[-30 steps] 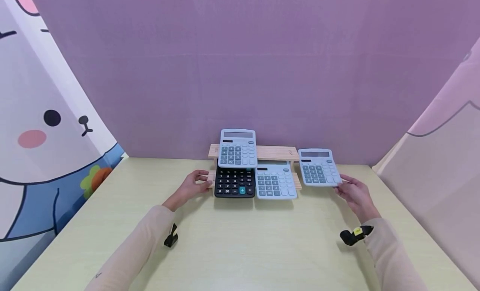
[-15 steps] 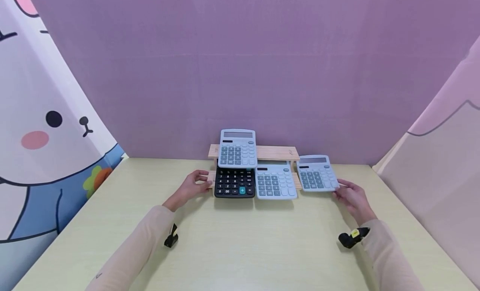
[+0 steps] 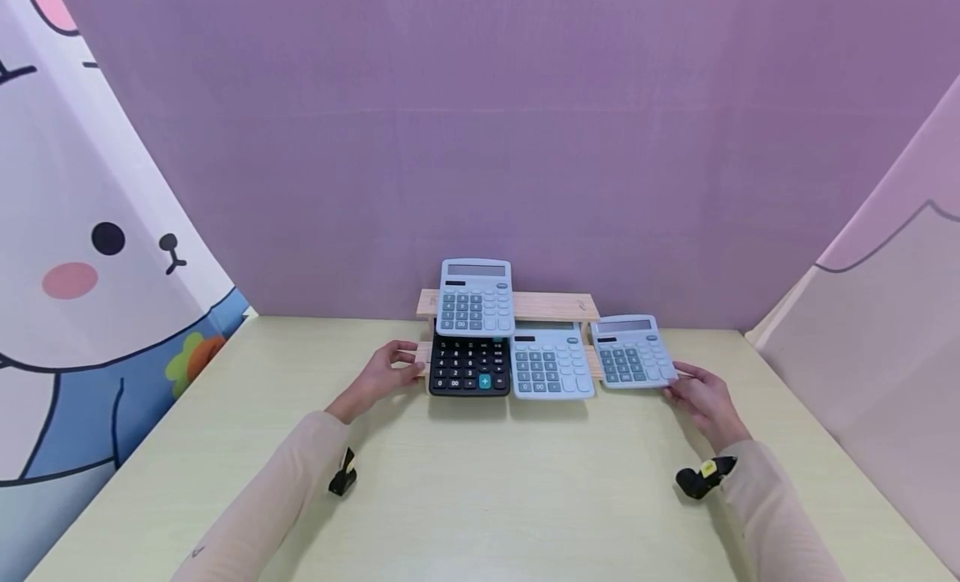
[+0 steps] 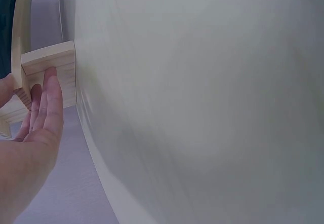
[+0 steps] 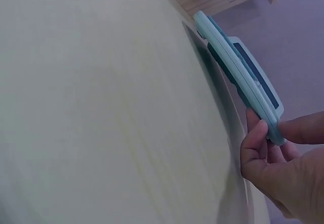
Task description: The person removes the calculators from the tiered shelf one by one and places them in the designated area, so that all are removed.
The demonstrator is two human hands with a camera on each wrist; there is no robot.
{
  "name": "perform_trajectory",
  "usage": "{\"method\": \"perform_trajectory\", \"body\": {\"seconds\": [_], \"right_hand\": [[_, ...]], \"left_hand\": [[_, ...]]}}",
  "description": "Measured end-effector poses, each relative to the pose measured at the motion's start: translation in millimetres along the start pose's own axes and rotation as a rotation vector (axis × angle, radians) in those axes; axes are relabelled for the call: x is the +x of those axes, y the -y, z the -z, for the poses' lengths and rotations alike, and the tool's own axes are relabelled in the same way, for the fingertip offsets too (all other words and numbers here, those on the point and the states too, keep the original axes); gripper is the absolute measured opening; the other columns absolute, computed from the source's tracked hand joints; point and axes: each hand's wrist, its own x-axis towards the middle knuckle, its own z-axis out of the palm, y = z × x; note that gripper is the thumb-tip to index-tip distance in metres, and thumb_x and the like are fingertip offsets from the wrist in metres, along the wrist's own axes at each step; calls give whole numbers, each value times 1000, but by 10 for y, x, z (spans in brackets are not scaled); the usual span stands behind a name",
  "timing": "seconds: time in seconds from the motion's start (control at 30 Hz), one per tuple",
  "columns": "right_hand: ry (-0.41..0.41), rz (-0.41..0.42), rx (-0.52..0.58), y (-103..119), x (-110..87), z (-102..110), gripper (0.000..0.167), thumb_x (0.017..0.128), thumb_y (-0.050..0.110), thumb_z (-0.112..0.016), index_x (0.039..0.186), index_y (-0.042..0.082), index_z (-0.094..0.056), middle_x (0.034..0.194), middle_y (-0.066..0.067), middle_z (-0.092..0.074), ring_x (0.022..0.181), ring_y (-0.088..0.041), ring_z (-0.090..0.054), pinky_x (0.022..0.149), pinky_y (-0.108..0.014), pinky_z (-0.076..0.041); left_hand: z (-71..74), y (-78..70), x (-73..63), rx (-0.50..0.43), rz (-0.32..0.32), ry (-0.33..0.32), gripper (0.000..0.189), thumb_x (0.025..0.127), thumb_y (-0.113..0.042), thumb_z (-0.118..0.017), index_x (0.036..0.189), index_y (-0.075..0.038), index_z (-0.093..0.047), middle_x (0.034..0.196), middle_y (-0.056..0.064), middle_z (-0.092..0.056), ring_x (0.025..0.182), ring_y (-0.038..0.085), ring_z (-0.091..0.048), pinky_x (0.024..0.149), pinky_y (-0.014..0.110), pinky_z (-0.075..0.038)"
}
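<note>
Head view: three blue calculators (image 3: 476, 298) (image 3: 553, 365) (image 3: 633, 351), one in right grip (image 3: 703, 404); one black calculator (image 3: 469, 369); left grip (image 3: 382, 378) around rack (image 3: 553, 305).

Purple wall (image 3: 480, 148) behind pale table (image 3: 480, 490)

We see smooth plastic on the calculators (image 3: 634, 352), bare grained wood with a matt finish in the rack (image 3: 555, 305), a smooth worktop (image 3: 487, 490) with a faint sheen, matt cloth in the sleeves (image 3: 258, 503) and a matt, cloth-like backdrop (image 3: 487, 148).
</note>
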Motion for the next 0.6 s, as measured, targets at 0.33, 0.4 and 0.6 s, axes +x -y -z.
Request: {"method": "perform_trajectory", "body": {"seconds": [0.33, 0.4, 0.6], "right_hand": [[-26, -2, -19, -33, 12, 0, 58, 86, -12, -42, 139, -12, -16, 78, 6, -61, 70, -5, -59, 65, -15, -55], [-33, -1, -31, -39, 17, -3, 59, 86, -13, -42, 139, -12, -15, 77, 6, -61, 69, -5, -59, 64, -15, -55], [-48, -10, -76, -23, 20, -29, 61, 86, -12, -43, 139, -13, -14, 77, 7, -60, 69, -5, -59, 65, -15, -56]], "left_hand": [[-8, -3, -1, 0, 3, 5, 52, 88, -7, -58, 131, 8, -33, 119, 27, -47, 89, 20, -63, 89, 38, -55], [-10, -3, -1, 2, 5, 2, 52, 88, -7, -58, 131, 8, -33, 119, 27, -47, 90, 20, -62, 90, 39, -55], [-10, -3, 3, 0, 6, -12, 50, 88, -5, -58, 131, 8, -34, 117, 26, -48, 89, 23, -64, 89, 38, -55]]}}
